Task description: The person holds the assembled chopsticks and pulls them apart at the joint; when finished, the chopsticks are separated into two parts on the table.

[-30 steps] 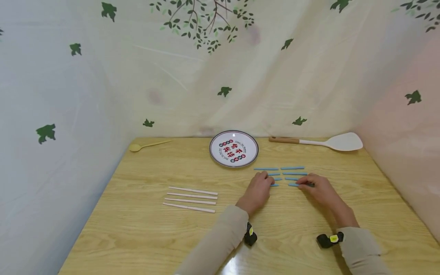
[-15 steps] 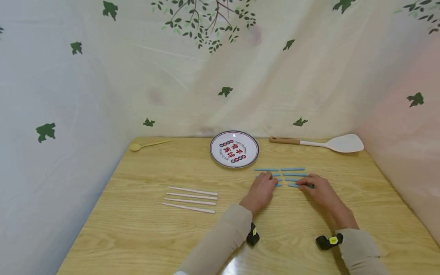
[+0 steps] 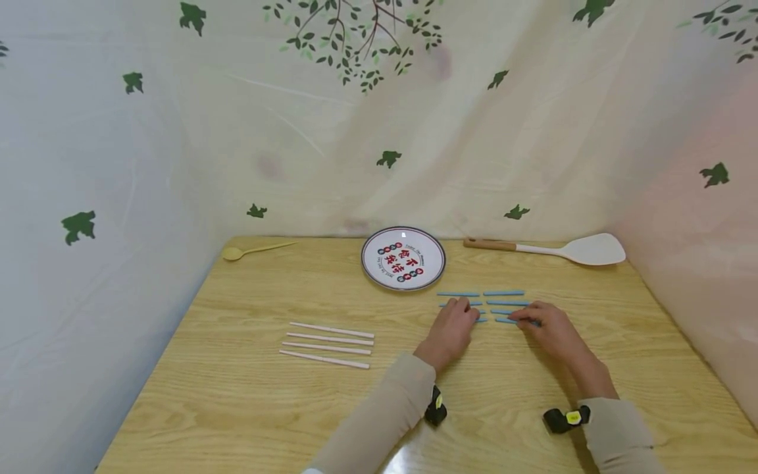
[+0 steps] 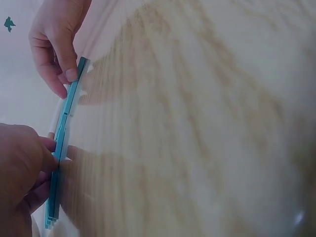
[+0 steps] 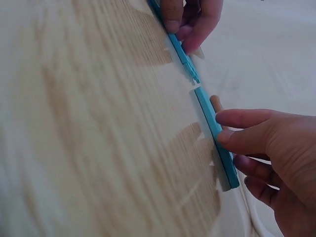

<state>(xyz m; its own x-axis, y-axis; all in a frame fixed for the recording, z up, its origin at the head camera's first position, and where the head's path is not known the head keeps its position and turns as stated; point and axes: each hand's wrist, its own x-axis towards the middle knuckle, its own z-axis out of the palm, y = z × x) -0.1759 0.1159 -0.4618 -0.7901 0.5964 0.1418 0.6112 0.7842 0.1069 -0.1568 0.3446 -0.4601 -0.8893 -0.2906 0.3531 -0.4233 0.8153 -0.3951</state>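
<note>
Short blue sticks lie in two side-by-side columns of several rows, with a narrow gap between the columns. My left hand (image 3: 448,332) pinches the nearest left blue stick (image 4: 60,143) between thumb and fingertips, covering much of that column in the head view. Across the gap, my right hand (image 3: 551,329) holds thumb and index finger on the nearest right blue stick (image 5: 216,129), which lies on the table. The farthest sticks, a left one (image 3: 458,293) and a right one (image 3: 504,293), lie untouched just behind the hands.
Several pale pink chopsticks (image 3: 326,359) lie in rows at left on the wooden table (image 3: 237,408). Along the back are a yellow spoon (image 3: 233,253), a printed plate (image 3: 374,268) and a white spatula (image 3: 594,249) with a wooden handle. Patterned cloth (image 3: 314,171) encloses the sides.
My left hand has shifted slightly right, and the near left blue stick's tip has moved right, closer to the right column. My right hand has stayed nearly in place.
</note>
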